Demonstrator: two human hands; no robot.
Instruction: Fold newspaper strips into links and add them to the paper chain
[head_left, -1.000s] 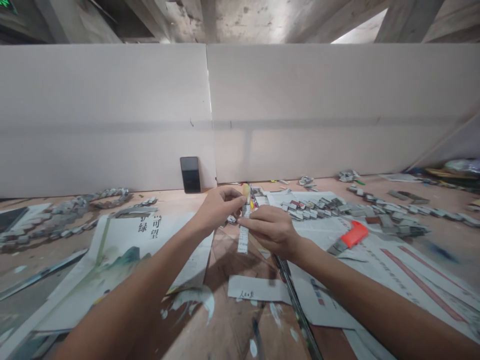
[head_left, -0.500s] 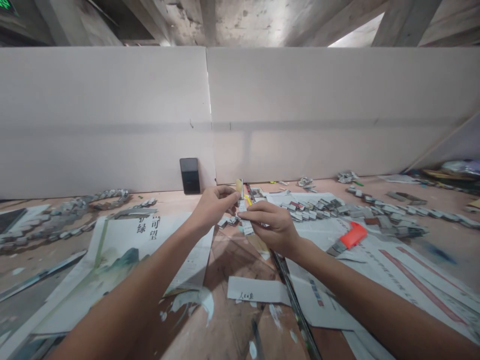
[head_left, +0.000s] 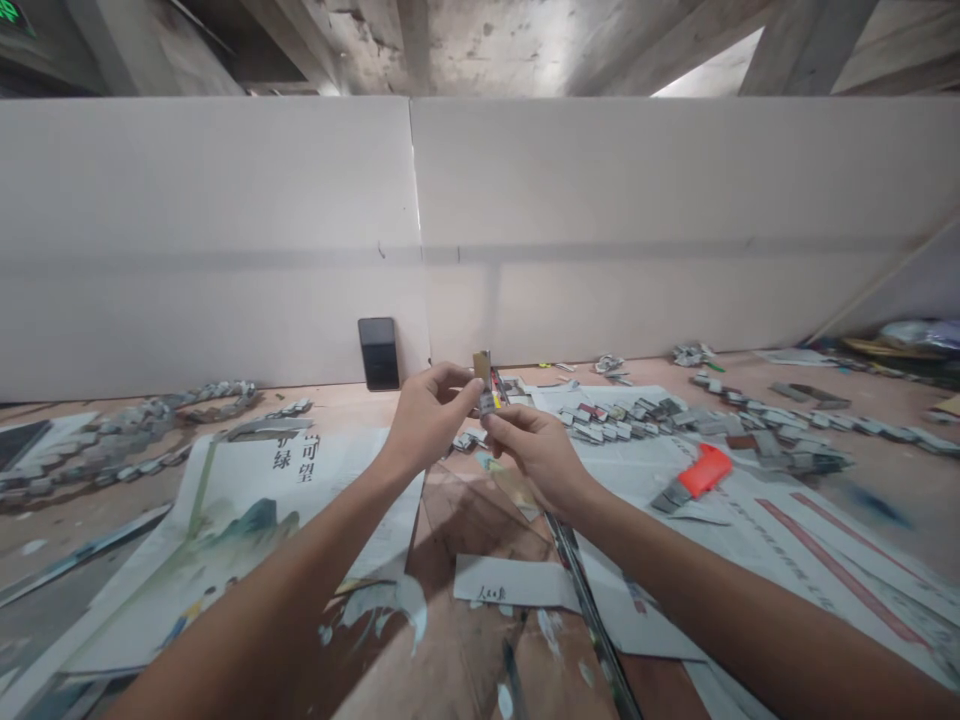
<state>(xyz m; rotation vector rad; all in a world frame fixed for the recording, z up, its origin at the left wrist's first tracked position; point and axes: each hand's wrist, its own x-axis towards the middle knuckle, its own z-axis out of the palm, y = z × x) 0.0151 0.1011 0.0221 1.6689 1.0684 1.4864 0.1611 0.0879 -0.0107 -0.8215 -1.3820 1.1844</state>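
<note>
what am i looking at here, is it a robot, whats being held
No robot here: these are a person's bare hands, seen by a camera worn on the head, looking forward and down. The left hand pinches a small narrow tan-and-grey piece, possibly paper; the right hand is at its lower end, perhaps gripping too. On the pinkish-brown, paint-marked table lie white printed sheets, grey-and-white chains of small folded pieces and a red-and-grey tool. Behind, a black rectangular phone leans against a white upright panel.

Dim, greyish light; soft, stretched edges
</note>
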